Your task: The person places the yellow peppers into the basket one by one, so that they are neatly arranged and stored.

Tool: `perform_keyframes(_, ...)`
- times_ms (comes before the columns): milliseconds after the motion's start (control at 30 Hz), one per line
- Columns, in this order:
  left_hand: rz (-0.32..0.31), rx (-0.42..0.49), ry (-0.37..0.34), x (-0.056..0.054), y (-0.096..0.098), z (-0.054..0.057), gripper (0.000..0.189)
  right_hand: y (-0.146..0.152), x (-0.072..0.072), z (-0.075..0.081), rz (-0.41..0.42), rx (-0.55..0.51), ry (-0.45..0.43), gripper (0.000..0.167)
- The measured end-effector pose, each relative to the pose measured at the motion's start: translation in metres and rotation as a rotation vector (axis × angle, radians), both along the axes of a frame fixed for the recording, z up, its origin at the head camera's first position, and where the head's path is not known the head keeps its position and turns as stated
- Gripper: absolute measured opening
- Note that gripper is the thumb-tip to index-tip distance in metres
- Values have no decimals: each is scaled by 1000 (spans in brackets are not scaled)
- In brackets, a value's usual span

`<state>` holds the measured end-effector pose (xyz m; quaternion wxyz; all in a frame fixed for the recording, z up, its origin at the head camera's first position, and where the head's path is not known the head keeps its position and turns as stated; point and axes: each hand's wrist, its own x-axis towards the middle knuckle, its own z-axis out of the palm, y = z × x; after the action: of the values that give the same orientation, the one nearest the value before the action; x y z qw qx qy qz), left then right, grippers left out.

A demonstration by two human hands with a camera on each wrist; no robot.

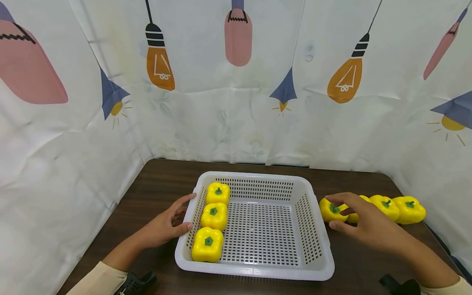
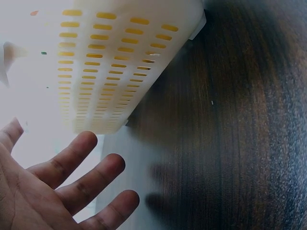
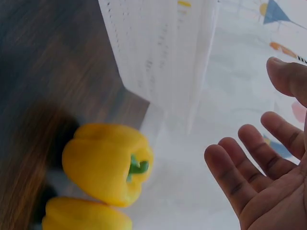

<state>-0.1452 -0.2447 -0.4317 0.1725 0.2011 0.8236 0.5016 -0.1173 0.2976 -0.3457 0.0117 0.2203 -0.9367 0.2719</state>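
Note:
A white plastic basket with perforated walls stands on the table. Three yellow bell peppers, one of them the nearest pepper, form a column along its left side. My left hand is at the basket's left rim, its thumb and fingertips right at the edge and its fingers relaxed. To the right of the basket, my right hand hovers with spread fingers over the leftmost yellow bell pepper of a row. Nothing is in its grasp. This hand partly hides the row in the head view.
More yellow bell peppers, among them the rightmost pepper, lie in that row near the right edge of the dark wooden table. A white printed curtain hangs behind and at the sides.

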Motion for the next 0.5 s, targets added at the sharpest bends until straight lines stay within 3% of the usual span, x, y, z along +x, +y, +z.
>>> perform_keyframes(500,6,10,-2,0,1,0,81,42,-7,5,-123,24,49,60)
